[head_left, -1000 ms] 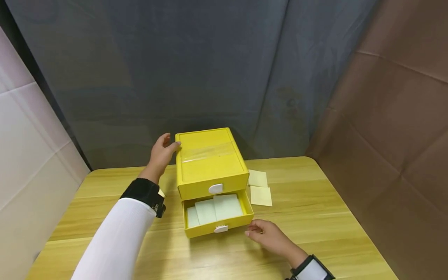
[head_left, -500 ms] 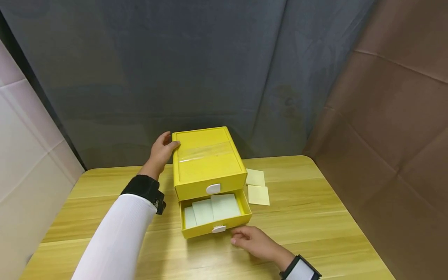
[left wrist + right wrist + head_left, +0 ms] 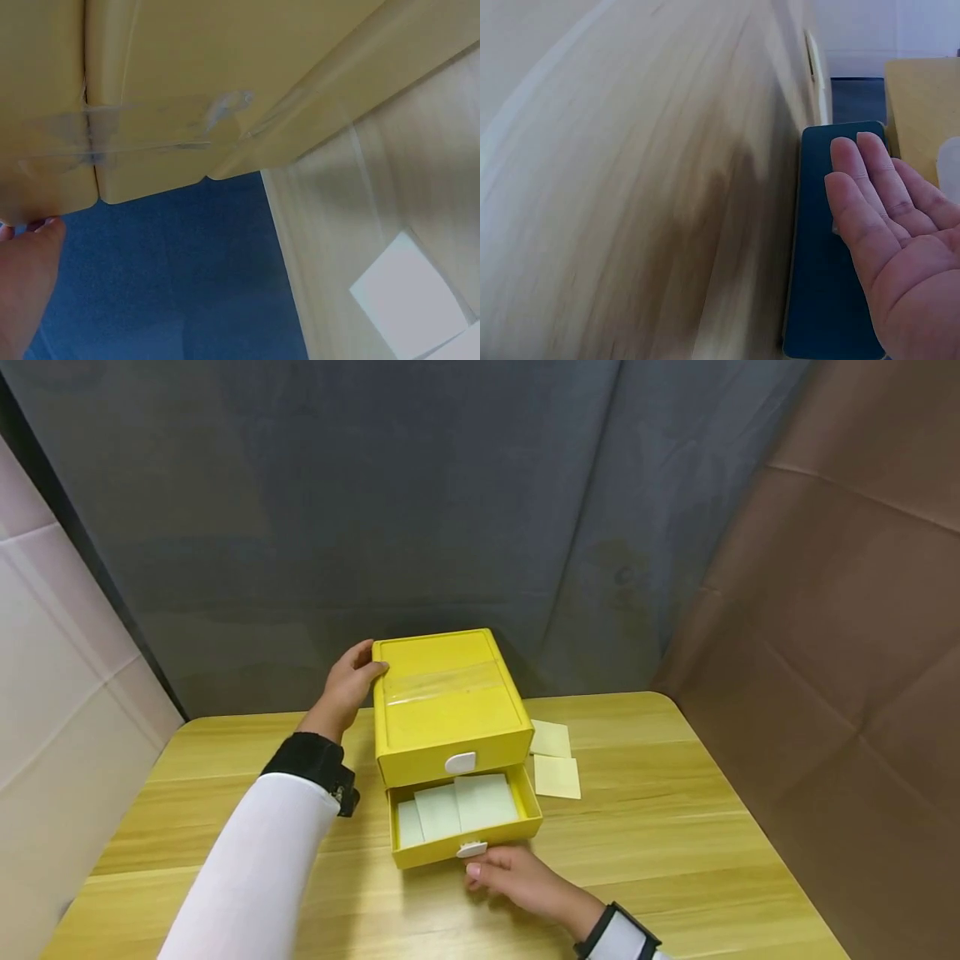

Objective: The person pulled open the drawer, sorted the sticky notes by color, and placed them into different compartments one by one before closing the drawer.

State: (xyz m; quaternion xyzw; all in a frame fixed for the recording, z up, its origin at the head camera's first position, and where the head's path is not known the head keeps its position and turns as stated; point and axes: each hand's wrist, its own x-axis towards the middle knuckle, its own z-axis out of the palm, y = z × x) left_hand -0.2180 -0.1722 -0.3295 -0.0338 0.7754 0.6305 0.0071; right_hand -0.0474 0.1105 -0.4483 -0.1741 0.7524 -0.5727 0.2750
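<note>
On the wooden table [image 3: 675, 827] stands a yellow two-drawer box [image 3: 446, 706], its upper drawer closed and its lower drawer [image 3: 465, 818] pulled out toward the near edge, with three pale cards [image 3: 457, 806] lying flat inside side by side. The step in hand looks like sliding that lower drawer by its front, and it would go best with a level, straight push or pull at the middle, where the white tab [image 3: 472, 849] sits, while the box is braced from behind so that it does not skate over the smooth wood. The left hand [image 3: 347, 687] serves that bracing: it rests against the far left corner of the box top, thumb on the top, fingers relaxed and gripping nothing. The right hand [image 3: 517, 881] lies just in front of the drawer, fingers straight and loosely together, fingertips at or just under the tab; whether they actually touch it cannot be told. The drawer thus lies between the hands, nearer the right. Two more loose cards [image 3: 553, 758] lie right of the box.
</note>
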